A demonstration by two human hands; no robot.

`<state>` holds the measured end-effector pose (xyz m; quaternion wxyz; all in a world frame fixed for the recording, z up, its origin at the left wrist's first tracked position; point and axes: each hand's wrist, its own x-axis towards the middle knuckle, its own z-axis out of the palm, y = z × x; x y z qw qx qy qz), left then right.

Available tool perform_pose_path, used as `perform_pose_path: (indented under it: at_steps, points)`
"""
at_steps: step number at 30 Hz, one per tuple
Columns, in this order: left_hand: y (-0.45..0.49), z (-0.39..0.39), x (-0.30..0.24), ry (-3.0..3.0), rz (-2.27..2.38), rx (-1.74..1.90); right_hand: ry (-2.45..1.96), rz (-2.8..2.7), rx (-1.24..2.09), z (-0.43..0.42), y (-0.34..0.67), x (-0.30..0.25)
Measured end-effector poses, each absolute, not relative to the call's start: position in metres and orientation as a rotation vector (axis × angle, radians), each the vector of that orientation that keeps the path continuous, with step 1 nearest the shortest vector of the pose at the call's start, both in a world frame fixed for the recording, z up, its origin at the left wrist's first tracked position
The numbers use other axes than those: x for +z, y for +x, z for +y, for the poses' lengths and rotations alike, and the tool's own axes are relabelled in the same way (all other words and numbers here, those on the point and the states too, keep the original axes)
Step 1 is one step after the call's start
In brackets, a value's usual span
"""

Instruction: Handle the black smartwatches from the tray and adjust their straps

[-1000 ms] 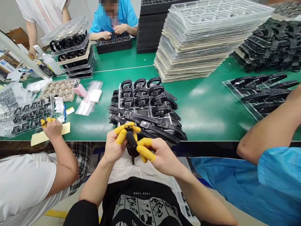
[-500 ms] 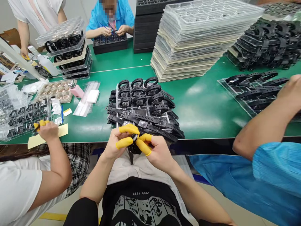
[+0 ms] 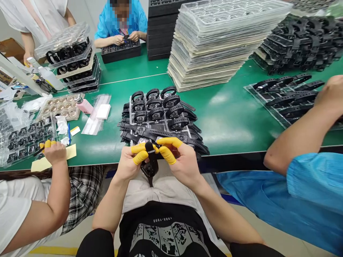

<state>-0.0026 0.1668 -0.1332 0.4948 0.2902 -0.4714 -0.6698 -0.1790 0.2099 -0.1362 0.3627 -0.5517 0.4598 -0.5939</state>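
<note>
Between my hands, over my lap at the table's front edge, hangs a black smartwatch (image 3: 150,167) with its strap upward. My left hand (image 3: 128,160), with yellow finger cots on thumb and forefinger, pinches the strap from the left. My right hand (image 3: 182,162), also in yellow cots, pinches at the strap's end from the right; its fingertips partly hide what they grip. Just beyond my hands is a stack of clear trays (image 3: 155,126) loaded with black watches. Some lie with straps stretched flat across the front, others stand with straps looped.
A tall stack of clear trays (image 3: 198,53) rises behind. At right, a co-worker's arm (image 3: 302,132) reaches over a watch tray (image 3: 270,103). At left are a pink bottle (image 3: 84,106), a white pad (image 3: 103,111) and another person's hand (image 3: 55,151). A person in blue (image 3: 123,21) works opposite.
The watch has turned so its strap stands up and its dark face shows below my fingers. My right hand has risen slightly and shifted its pinch. The view has moved a little.
</note>
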Motion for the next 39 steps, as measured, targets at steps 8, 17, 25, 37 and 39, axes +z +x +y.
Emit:
perform_pose_path:
  at_steps: [8, 17, 25, 37, 39]
  points:
    - [-0.021, 0.171, -0.145, 0.749, -0.92, -1.586, -1.873, 0.98, -1.595, 0.195, -0.188, -0.111]
    - [-0.01, 0.163, -0.14, 0.797, -0.885, -1.853, -1.809, 1.004, -1.659, 0.186, -0.178, -0.118]
    - [-0.009, 0.167, -0.142, 0.721, -1.089, -1.998, -1.544, 1.125, -1.568, 0.181, -0.175, -0.122]
    - [-0.004, 0.177, -0.15, 0.714, -1.101, -1.975, -1.42, 1.145, -1.58, 0.181, -0.169, -0.12]
    - [-0.006, 0.178, -0.153, 0.717, -1.079, -1.97, -1.42, 1.15, -1.572, 0.181, -0.17, -0.118]
